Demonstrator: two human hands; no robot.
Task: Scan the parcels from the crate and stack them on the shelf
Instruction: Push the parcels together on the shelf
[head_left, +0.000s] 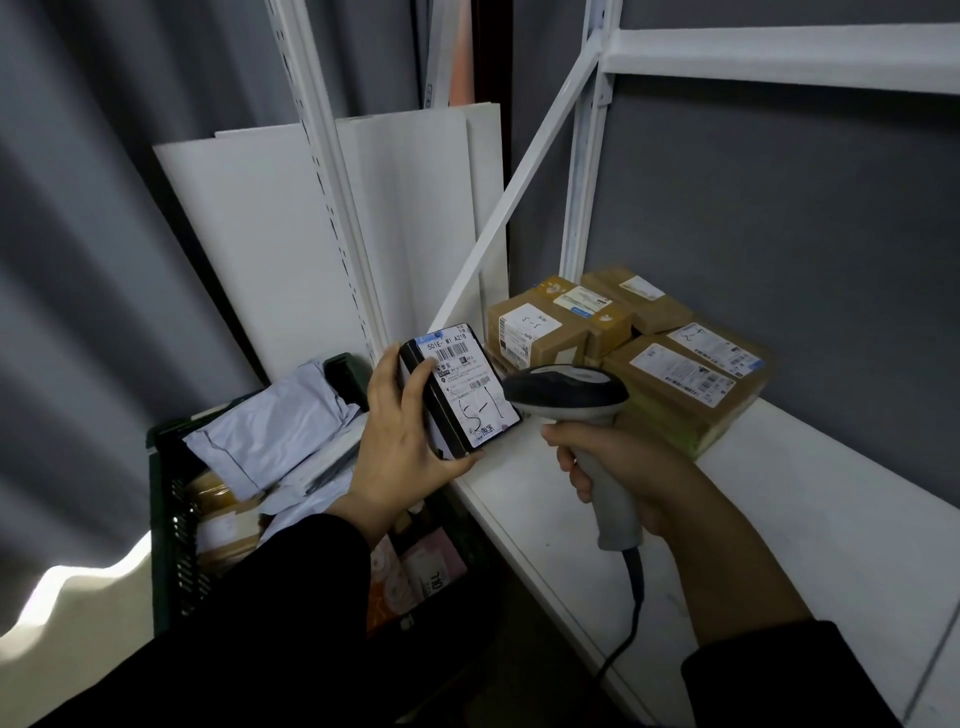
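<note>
My left hand (402, 436) grips a small black box parcel (462, 387) with a white barcode label marked "5-1", tilted label-up above the shelf's left edge. My right hand (613, 467) holds the grey handle of a corded barcode scanner (566, 397), whose dark head sits right next to the parcel's label. Several brown cardboard parcels (680, 379) lie stacked at the back of the white shelf (779, 519). The dark green crate (171, 499) stands low at the left, holding grey mailer bags (280, 426) and more boxes.
White boards (270, 234) lean against the grey wall behind the crate. White shelf uprights and a diagonal brace (509, 208) rise over the shelf's left end. An upper shelf (779, 57) crosses the top right. The scanner's cable (623, 644) hangs off the shelf front.
</note>
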